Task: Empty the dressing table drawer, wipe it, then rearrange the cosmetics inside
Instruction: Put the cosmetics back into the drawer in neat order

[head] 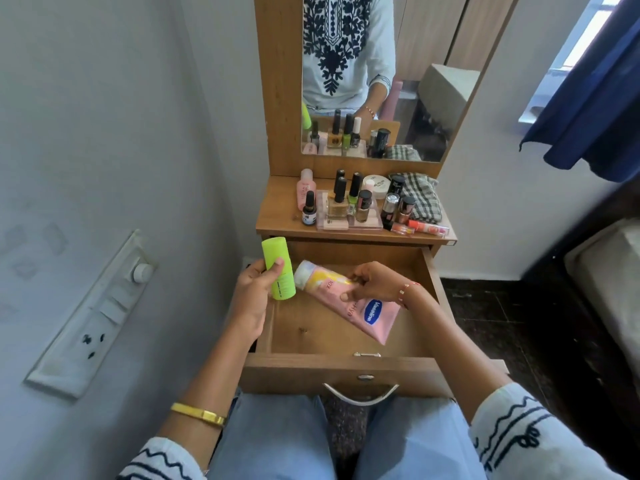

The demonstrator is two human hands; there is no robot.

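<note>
Over the drawer [343,367], the left hand [254,292] grips a green bottle [278,268]; the right hand [375,284] pinches a pink tube [360,304], which could slip from so light a hold.

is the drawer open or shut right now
Open. The drawer is pulled out toward the person, its bare wooden floor showing; the right hand holds a pink tube over it.

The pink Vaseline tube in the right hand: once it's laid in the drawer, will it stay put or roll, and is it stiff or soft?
The pink tube, gripped by the right hand over the drawer, flattens toward its crimped end, so it probably lies still rather than rolling. It looks like soft plastic, likely giving under the fingers. Its round cap end might let it pivot if nudged.
</note>
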